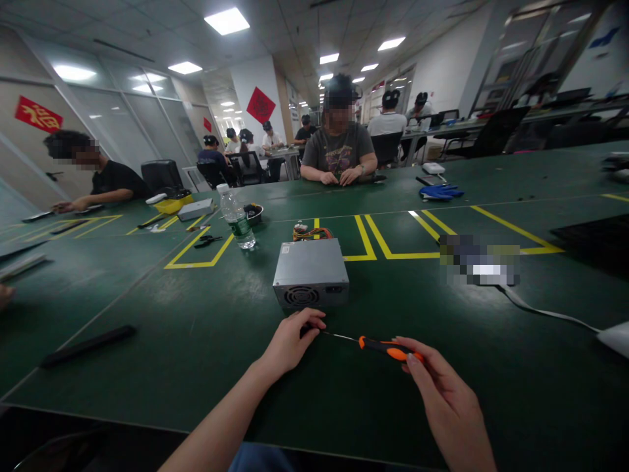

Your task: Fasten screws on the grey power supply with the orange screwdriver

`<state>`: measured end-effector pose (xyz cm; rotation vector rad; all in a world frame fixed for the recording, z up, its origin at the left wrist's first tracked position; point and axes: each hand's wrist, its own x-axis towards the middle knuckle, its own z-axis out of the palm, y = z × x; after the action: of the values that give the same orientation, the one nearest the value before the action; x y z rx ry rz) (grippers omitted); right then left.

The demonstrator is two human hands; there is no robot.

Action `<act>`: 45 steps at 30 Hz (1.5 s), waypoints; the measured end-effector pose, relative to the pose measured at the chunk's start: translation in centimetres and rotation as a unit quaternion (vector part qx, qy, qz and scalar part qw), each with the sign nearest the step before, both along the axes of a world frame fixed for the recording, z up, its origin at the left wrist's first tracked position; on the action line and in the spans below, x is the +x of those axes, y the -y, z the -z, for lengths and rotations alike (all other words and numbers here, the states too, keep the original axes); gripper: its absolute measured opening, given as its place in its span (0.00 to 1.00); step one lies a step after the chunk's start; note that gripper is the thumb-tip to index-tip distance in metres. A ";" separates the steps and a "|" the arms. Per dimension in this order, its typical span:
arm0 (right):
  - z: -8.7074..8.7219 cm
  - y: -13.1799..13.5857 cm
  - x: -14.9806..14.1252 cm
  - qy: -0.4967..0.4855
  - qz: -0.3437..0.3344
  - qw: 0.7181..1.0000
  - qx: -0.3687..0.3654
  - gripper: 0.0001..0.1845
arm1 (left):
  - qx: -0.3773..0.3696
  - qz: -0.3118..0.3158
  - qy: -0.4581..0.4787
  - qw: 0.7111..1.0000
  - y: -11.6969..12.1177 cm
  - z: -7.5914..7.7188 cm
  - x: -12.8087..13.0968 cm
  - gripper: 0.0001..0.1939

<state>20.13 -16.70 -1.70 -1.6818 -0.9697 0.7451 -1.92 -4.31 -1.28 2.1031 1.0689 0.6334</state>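
Observation:
An orange and black screwdriver (pixel 390 349) lies between the fingers of my right hand (pixel 439 383), gripped by its handle, with the thin shaft pointing left. The shaft's tip reaches the curled fingers of my left hand (pixel 296 337). Thumb and fingers there are closed near the tip; whatever they hold, if anything, is too small or hidden to make out. Just beyond my left hand sits a grey metal computer power supply (pixel 311 265), its fan grille and socket facing me. A bundle of coloured cables (pixel 314 232) comes out behind it.
A water bottle (pixel 237 217) stands left of the power supply, near a round dark bowl (pixel 253 213). A black bar (pixel 88 345) lies at left. Blue gloves (pixel 441 191) are farther right. A white cable (pixel 545 313) crosses the right side. A person (pixel 339 141) sits opposite.

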 end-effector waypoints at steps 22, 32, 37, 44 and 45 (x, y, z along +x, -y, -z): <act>-0.1 -0.2 -0.3 0.010 0.002 1.000 0.013 0.23 | 0.007 0.001 0.004 1.000 -0.1 0.1 0.1 0.15; 0.2 -0.3 -0.1 0.142 -0.078 0.987 0.017 0.18 | 0.007 0.007 0.006 1.000 0.0 -0.1 -0.1 0.14; 0.7 -0.1 -0.1 0.171 -0.077 0.982 0.026 0.16 | 0.003 0.007 -0.003 1.000 0.0 -0.1 -0.1 0.14; 0.9 -0.3 0.0 0.209 -0.082 0.973 0.057 0.14 | 0.010 0.013 0.000 1.000 -0.2 0.2 -0.1 0.14; 0.8 -0.3 0.0 0.221 -0.084 0.969 0.069 0.13 | 0.009 0.015 0.001 1.000 -0.2 0.2 -0.1 0.14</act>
<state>20.18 -16.41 -2.52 -1.6894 -1.4543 0.4013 -2.00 -4.15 -1.51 2.1285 1.0332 0.6325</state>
